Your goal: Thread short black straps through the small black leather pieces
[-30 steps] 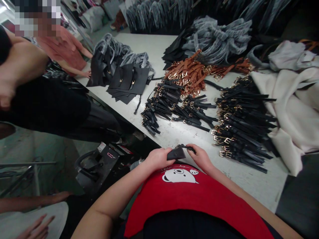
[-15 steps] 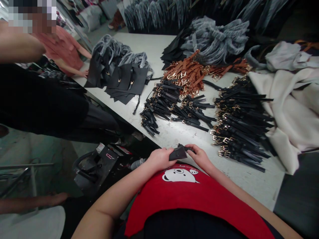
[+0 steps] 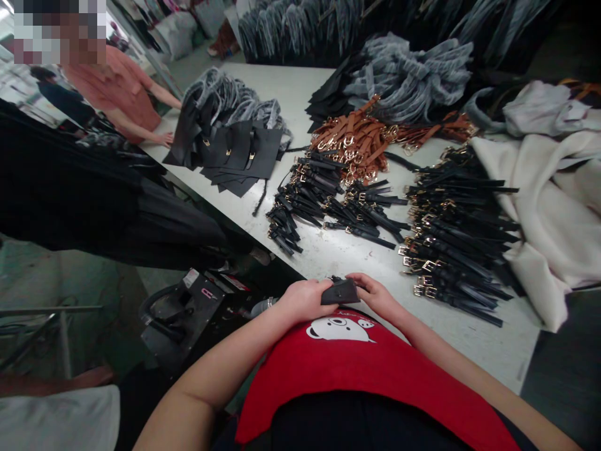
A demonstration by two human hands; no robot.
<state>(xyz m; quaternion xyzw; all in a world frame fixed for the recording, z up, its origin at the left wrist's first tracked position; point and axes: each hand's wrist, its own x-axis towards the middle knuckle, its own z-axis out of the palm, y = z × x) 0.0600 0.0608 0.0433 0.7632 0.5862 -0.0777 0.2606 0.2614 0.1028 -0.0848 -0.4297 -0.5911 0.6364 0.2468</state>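
Both my hands hold one small black leather piece (image 3: 341, 292) at the near edge of the white table (image 3: 328, 254), close to my red shirt. My left hand (image 3: 303, 299) is closed on its left end. My right hand (image 3: 375, 293) pinches its right end, fingers curled round it. A short black strap pokes out of the piece at the top. A big pile of black buckled straps (image 3: 457, 232) lies just right of my hands.
More black straps (image 3: 319, 197) and brown buckled straps (image 3: 354, 141) lie mid-table, with black leather panels (image 3: 237, 153) farther left. Cream cloth (image 3: 554, 207) covers the right side. A person in black (image 3: 94, 200) stands at left; another in pink (image 3: 124, 94) leans on the table's far corner.
My hands have turned the black piece slightly between them. The bare arm and hand of the person at left have gone from view.
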